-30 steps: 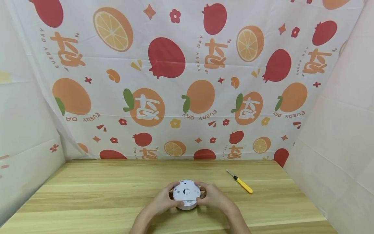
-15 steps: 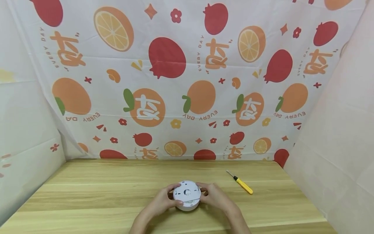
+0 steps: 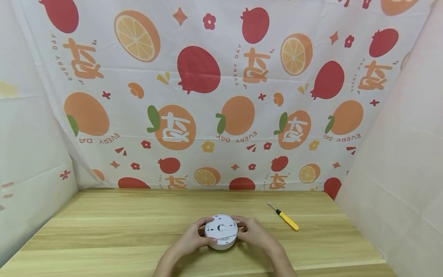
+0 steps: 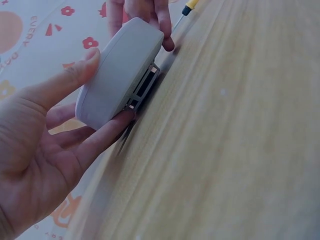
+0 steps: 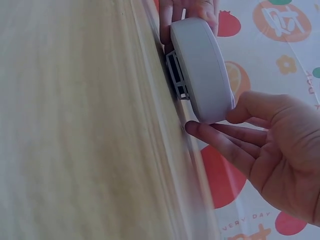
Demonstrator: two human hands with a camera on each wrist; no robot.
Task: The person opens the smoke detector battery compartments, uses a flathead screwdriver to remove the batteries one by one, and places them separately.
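A round white plastic device point(image 3: 220, 230) lies on the wooden table point(image 3: 121, 231), near the front middle. My left hand point(image 3: 204, 231) grips its left rim and my right hand point(image 3: 240, 230) grips its right rim. In the left wrist view the device point(image 4: 120, 65) is tipped up on its lower edge, and my left hand point(image 4: 110, 86) has its thumb on the top and its fingers under the rim. In the right wrist view my right hand point(image 5: 214, 121) holds the device point(image 5: 202, 60) the same way, with a slotted base showing underneath.
A small screwdriver point(image 3: 285, 219) with a yellow handle lies on the table to the right of my hands. A fruit-printed cloth point(image 3: 221, 96) hangs behind the table, and white panels point(image 3: 398, 154) close in both sides.
The device and both hands stay in nearly the same spot. My right fingers have shifted slightly along the rim.
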